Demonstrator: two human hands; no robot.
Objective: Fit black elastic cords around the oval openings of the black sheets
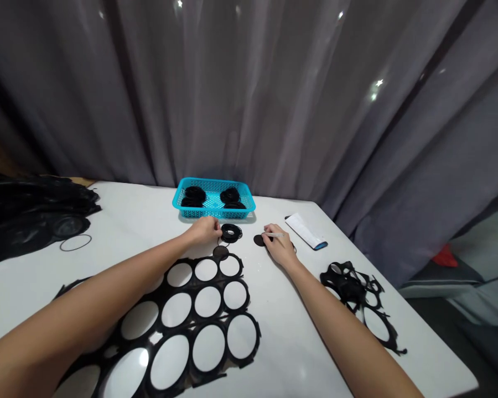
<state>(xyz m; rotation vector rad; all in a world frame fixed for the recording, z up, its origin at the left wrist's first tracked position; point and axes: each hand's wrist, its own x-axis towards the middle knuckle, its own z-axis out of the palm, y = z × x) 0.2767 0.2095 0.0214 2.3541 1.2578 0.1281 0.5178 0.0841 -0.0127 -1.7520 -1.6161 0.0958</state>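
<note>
My left hand (205, 231) rests on the white table (282, 337) with its fingers curled, pinching at the edge of a small pile of black rings (231, 232). My right hand (279, 246) lies beside a black disc (259, 240) and holds a thin white stick-like tool (274, 235) between its fingers. A large black sheet with round cut-out holes (191, 320) lies under my left forearm; one disc (220, 252) still sits in it at the far end.
A turquoise basket (214, 197) holding stacks of black rings stands at the back. A crumpled black cut-out sheet (359, 293) lies on the right, a white flat case (306, 230) behind it. Black material (29, 213) and a thin loose ring (75, 242) lie at the left. Grey curtain behind.
</note>
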